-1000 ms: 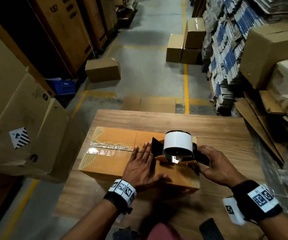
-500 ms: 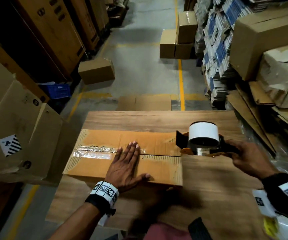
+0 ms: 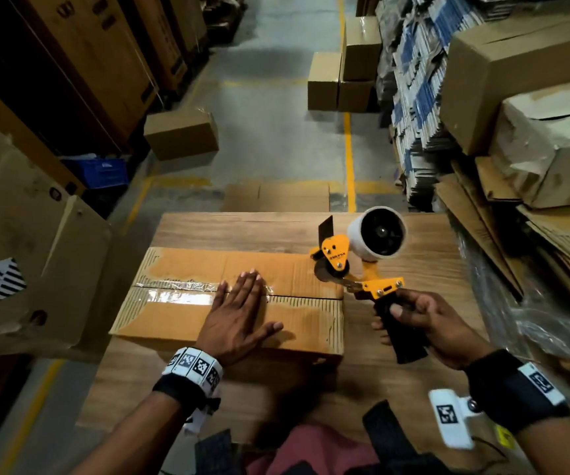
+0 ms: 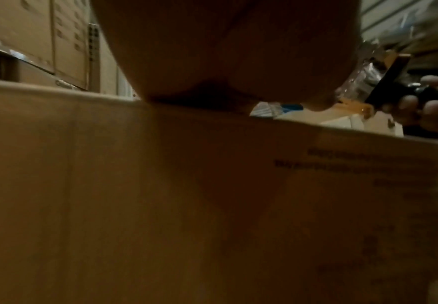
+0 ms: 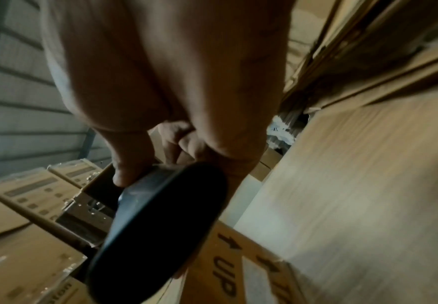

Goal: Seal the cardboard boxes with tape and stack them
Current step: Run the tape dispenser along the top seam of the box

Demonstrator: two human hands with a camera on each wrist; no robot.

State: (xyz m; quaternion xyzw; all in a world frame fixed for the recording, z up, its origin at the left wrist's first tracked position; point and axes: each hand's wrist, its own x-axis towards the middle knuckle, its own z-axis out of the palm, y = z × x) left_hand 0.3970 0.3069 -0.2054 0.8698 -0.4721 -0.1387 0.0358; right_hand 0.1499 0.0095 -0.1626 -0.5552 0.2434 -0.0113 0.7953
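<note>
A flat brown cardboard box (image 3: 180, 313) lies on the wooden table (image 3: 242, 228), with clear tape (image 3: 174, 296) along the left half of its centre seam. My left hand (image 3: 239, 310) lies flat on the box top, fingers straight, over the seam. My right hand (image 3: 417, 320) grips the black handle of an orange tape dispenser (image 3: 355, 265) with a white roll, held just off the box's right end and tilted on its side. In the left wrist view the box's side (image 4: 161, 195) fills the frame. In the right wrist view my fingers (image 5: 132, 164) curl round the dark handle (image 5: 161, 222).
Large cardboard cartons (image 3: 19, 269) stand close on the left of the table. Stacks of flattened cartons and boxes (image 3: 516, 97) line the right side. Several sealed boxes (image 3: 341, 77) sit on the aisle floor beyond, one (image 3: 182, 135) nearer on the left.
My right hand has drawn the dispenser rightward along the seam, off the box's right end, and tipped it on its side. The left hand stayed flat on the box.
</note>
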